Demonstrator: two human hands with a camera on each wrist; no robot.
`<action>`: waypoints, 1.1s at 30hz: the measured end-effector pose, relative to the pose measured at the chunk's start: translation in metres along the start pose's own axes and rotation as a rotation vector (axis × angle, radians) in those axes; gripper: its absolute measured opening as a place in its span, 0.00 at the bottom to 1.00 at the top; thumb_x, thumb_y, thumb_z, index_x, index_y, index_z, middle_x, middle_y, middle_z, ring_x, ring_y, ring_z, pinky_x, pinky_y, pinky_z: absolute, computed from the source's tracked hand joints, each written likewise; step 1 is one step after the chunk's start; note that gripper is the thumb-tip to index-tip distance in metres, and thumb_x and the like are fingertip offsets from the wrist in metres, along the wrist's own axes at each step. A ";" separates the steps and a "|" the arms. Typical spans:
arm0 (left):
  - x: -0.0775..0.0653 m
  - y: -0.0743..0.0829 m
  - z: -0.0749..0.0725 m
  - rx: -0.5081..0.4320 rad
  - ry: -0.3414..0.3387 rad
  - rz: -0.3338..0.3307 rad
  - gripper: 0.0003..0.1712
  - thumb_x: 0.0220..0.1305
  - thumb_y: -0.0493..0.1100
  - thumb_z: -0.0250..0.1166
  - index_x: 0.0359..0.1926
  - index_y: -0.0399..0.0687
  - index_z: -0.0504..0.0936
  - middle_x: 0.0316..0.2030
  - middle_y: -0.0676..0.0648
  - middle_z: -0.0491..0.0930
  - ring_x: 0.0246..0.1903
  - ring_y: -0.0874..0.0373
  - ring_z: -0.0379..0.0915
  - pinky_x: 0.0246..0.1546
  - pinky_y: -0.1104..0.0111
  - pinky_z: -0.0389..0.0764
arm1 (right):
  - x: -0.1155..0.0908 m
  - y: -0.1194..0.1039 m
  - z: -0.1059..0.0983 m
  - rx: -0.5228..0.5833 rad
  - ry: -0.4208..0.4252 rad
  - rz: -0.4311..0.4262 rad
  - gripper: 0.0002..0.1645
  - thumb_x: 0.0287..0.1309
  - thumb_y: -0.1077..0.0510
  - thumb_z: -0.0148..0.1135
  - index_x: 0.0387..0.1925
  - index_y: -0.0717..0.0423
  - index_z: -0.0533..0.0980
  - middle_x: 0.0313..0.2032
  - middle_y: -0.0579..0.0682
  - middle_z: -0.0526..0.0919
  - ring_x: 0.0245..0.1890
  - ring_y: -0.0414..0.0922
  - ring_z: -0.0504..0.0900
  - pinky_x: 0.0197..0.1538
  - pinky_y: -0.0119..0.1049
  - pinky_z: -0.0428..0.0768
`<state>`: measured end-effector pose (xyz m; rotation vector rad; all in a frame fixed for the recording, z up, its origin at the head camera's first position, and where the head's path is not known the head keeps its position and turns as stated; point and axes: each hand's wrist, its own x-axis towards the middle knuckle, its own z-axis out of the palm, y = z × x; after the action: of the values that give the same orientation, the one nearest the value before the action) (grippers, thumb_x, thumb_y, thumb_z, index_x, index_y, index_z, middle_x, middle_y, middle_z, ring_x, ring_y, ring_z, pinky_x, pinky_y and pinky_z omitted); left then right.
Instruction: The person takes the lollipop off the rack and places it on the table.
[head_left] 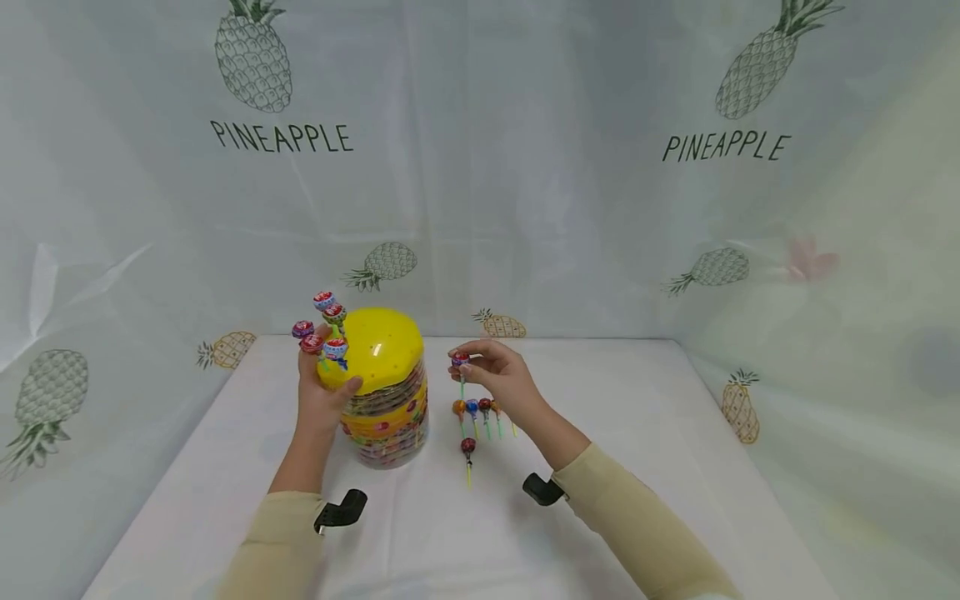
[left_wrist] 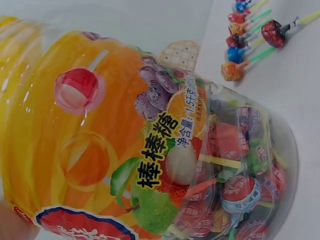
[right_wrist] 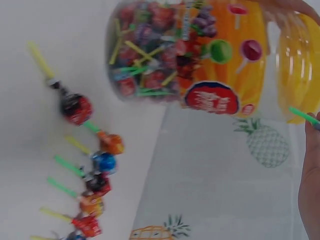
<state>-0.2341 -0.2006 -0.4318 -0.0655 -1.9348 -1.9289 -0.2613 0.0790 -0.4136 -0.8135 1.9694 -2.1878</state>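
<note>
A clear plastic lollipop jar (head_left: pixel 390 417) with a yellow lid (head_left: pixel 386 342) stands left of the table's middle. My left hand (head_left: pixel 322 396) grips it at the lid from the left, thumb on the near side. Several wrapped lollipops (head_left: pixel 335 348) bunch up at that hand's fingers, heads upward. To the right of the jar, my right hand (head_left: pixel 498 379) pinches one lollipop (head_left: pixel 460 359) by its purple-red head between thumb and fingers, its green stick pointing down. In the right wrist view that green stick (right_wrist: pixel 300 114) overlaps the lid.
Below the right hand, a row of wrapped lollipops (left_wrist: pixel 235 70) lies side by side on the white table (head_left: pixel 600 500). A dark red lollipop (right_wrist: pixel 76 108) lies in front of the row. More lollipops (left_wrist: pixel 240 192) show through the jar's wall. A pineapple-print sheet (head_left: pixel 525 192) hangs behind.
</note>
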 end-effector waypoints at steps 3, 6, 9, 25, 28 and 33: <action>-0.002 0.000 0.002 0.033 0.013 -0.037 0.43 0.63 0.44 0.66 0.72 0.72 0.54 0.66 0.55 0.58 0.62 0.58 0.59 0.63 0.73 0.65 | -0.010 0.008 -0.006 -0.008 0.008 0.055 0.15 0.64 0.64 0.61 0.52 0.60 0.77 0.51 0.62 0.79 0.47 0.52 0.84 0.54 0.55 0.78; -0.005 -0.001 0.002 0.061 0.024 -0.026 0.44 0.63 0.44 0.66 0.73 0.74 0.53 0.66 0.56 0.56 0.62 0.59 0.58 0.62 0.74 0.65 | -0.019 0.015 -0.011 -0.029 0.012 0.103 0.17 0.64 0.62 0.62 0.54 0.61 0.77 0.51 0.60 0.79 0.48 0.51 0.83 0.55 0.55 0.77; -0.006 -0.002 0.002 0.043 0.019 0.021 0.43 0.64 0.41 0.65 0.73 0.72 0.54 0.65 0.56 0.56 0.61 0.59 0.59 0.59 0.78 0.66 | -0.025 0.021 -0.016 -0.069 0.021 0.141 0.18 0.64 0.59 0.63 0.54 0.61 0.78 0.52 0.56 0.80 0.48 0.49 0.83 0.54 0.52 0.78; 0.000 -0.008 0.005 -0.009 -0.013 0.051 0.43 0.64 0.41 0.66 0.72 0.71 0.54 0.65 0.54 0.58 0.60 0.57 0.60 0.58 0.78 0.67 | -0.053 0.080 -0.039 -0.017 0.062 0.311 0.22 0.60 0.67 0.64 0.56 0.69 0.76 0.55 0.64 0.76 0.44 0.47 0.85 0.49 0.42 0.82; 0.001 -0.008 0.005 0.006 -0.016 0.061 0.43 0.64 0.42 0.66 0.72 0.71 0.54 0.65 0.54 0.57 0.61 0.58 0.60 0.58 0.78 0.67 | -0.056 0.087 -0.041 -0.031 0.054 0.333 0.22 0.59 0.69 0.64 0.55 0.70 0.76 0.54 0.66 0.77 0.43 0.48 0.85 0.48 0.42 0.82; 0.003 -0.008 0.005 0.011 -0.024 0.070 0.43 0.64 0.43 0.66 0.73 0.70 0.54 0.65 0.53 0.57 0.60 0.57 0.60 0.59 0.78 0.68 | -0.057 0.093 -0.041 -0.135 0.038 0.351 0.18 0.57 0.69 0.66 0.51 0.66 0.80 0.49 0.61 0.83 0.44 0.47 0.85 0.47 0.38 0.83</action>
<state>-0.2407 -0.1972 -0.4382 -0.1519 -1.9312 -1.8804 -0.2564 0.1235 -0.5214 -0.4006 2.1059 -1.9005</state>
